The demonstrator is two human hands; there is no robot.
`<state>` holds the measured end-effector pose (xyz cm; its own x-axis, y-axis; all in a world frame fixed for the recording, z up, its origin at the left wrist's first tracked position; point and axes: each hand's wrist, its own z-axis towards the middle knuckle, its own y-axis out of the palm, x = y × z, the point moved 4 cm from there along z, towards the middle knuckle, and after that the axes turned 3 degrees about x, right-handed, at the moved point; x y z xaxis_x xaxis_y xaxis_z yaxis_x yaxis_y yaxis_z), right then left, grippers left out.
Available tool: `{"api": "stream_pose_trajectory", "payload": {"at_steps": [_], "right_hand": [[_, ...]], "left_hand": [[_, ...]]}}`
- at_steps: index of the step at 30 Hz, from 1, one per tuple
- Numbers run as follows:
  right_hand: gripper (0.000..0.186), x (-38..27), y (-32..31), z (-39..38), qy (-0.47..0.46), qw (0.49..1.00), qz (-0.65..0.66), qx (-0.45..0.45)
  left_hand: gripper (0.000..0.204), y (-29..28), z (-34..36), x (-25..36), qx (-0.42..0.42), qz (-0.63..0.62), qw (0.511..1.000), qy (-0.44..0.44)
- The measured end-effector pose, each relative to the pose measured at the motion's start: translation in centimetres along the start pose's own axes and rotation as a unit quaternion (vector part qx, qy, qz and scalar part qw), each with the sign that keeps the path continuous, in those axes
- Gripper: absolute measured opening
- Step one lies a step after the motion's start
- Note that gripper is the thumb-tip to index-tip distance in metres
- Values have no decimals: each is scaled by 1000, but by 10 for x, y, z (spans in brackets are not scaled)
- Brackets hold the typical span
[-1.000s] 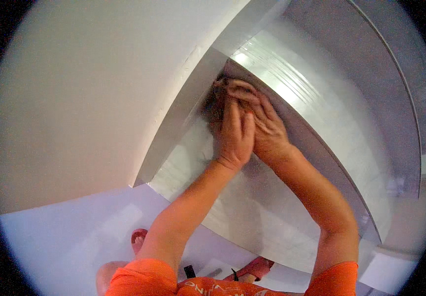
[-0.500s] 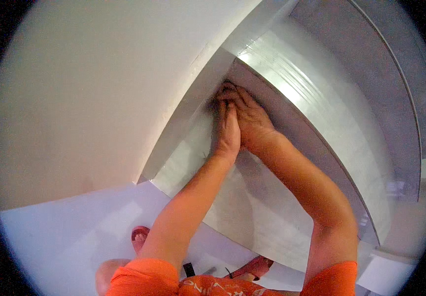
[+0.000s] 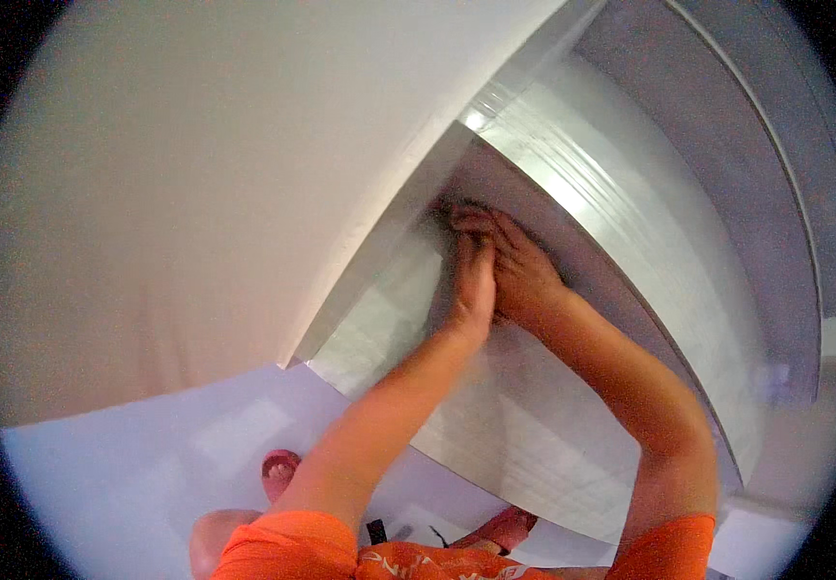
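Note:
Both my hands are close together, low over a pale glossy stair tread [image 3: 534,406], by the corner where it meets the brownish riser [image 3: 582,242] and the side wall. My left hand [image 3: 476,285] is edge-on, its palm side against my right hand [image 3: 529,271]. The right hand's fingers bend over toward the wall, and the left fingers are partly hidden behind them. Both look closed and pressed down near the tread. Whatever lies under the fingertips is dark and too blurred to make out.
A large cream wall [image 3: 195,193] fills the left, with a grey skirting strip [image 3: 379,232] along the stairs. Higher up is another shiny tread [image 3: 630,213], with more risers beyond. Below lies a bluish-white floor [image 3: 147,445], where my reddish shoes [image 3: 280,469] show.
Both hands have slid together nearer to me along the tread, away from the far corner, and a little to the right. The view has shifted slightly.

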<state>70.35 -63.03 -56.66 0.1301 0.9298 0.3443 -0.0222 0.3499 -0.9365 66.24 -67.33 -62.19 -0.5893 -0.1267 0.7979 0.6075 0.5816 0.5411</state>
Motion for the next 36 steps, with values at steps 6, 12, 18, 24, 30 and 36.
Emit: {"api": "stream_pose_trajectory", "payload": {"at_steps": [6, 12, 18, 24, 30, 36], "right_hand": [[80, -3, -14, 52, 41, 999, 4, 7], [58, -23, -46, -19, 199, 957, 209, -19], [27, -32, -78, -48, 353, 906, 230, -47], [17, -24, -76, -18, 384, 873, 220, 205], [16, -23, -50, 32, 438, 860, 262, 3], [30, -34, -25, 26, 471, 817, 312, 116]], "left_hand": [[58, -17, 30, 55, -42, -23, 999, -16], [59, -12, -10, 7, -137, 213, 963, 95], [61, 4, -24, 11, -146, 124, 979, 67], [47, -36, 17, 33, 83, 248, 950, 173], [42, -57, 70, 82, -24, 393, 910, 128], [46, -70, 79, 68, 19, 219, 964, 146]]}}
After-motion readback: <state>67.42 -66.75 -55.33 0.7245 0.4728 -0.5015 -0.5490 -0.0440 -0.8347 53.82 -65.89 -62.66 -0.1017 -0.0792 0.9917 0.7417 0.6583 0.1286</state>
